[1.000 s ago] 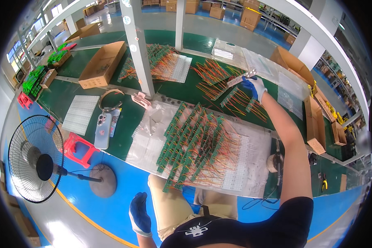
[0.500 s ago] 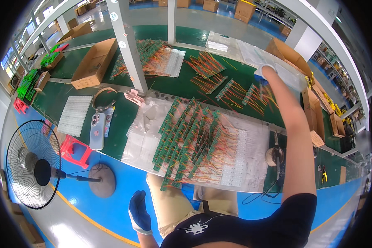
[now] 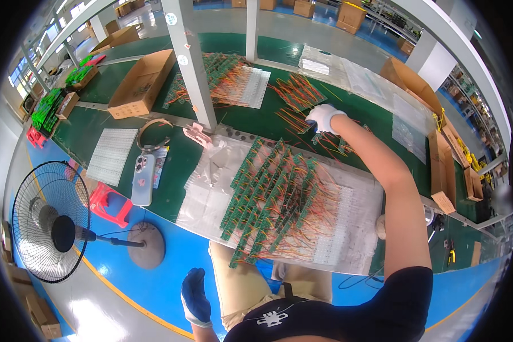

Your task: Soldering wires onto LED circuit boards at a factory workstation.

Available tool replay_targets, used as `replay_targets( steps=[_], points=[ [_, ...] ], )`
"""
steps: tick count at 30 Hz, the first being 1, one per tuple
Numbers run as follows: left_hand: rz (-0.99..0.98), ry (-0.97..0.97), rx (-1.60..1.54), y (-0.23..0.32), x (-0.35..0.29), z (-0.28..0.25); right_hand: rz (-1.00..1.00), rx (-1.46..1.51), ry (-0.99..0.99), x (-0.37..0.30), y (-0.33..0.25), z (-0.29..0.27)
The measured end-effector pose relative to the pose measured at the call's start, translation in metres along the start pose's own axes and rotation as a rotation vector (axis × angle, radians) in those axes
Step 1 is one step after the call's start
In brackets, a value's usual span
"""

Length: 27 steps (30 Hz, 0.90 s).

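Observation:
My right hand (image 3: 325,118), in a white and blue glove, reaches across the bench to green circuit-board strips with orange wires. It is over a strip with wires (image 3: 291,121); its curled fingertips are mostly hidden, so a grip cannot be made out. A bunch of wired strips (image 3: 299,93) lies just beyond it. My left hand (image 3: 196,297), gloved in blue and white, hangs beside my left leg with fingers extended and nothing in it. In front of me, rows of wired circuit-board strips (image 3: 271,196) lie slanted over a white perforated panel (image 3: 339,222).
A grey post (image 3: 191,68) rises behind the work. To the left are a phone (image 3: 143,180), a pale panel (image 3: 112,155) and a cardboard box (image 3: 142,85). A fan (image 3: 62,232) stands on the floor. Yellow-handled pliers (image 3: 451,253) and open cartons (image 3: 442,171) are at right.
My right hand has moved left across the far strips, its forearm swinging with it. The whole view has shifted slightly. My left hand stays low beside my leg.

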<state>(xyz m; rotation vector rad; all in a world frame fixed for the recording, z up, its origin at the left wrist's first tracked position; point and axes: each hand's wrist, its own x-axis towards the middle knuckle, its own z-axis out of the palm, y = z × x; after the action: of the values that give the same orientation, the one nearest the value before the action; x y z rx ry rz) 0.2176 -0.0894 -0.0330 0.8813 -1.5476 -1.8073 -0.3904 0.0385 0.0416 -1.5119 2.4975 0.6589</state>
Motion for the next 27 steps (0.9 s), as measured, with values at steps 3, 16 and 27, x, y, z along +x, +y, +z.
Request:
replay_targets(
  steps=[3,16,27],
  points=[
    [0.04,-0.04,0.104,-0.002,0.0,0.002,-0.051,-0.116,0.057,0.0,-0.001,0.009],
    [0.06,-0.089,0.104,-0.005,0.004,0.001,0.701,-0.107,0.24,-0.074,0.042,-0.092],
    [-0.062,-0.004,0.121,-0.012,-0.006,-0.01,0.738,0.373,-0.144,0.009,0.062,-0.027]
  ],
)
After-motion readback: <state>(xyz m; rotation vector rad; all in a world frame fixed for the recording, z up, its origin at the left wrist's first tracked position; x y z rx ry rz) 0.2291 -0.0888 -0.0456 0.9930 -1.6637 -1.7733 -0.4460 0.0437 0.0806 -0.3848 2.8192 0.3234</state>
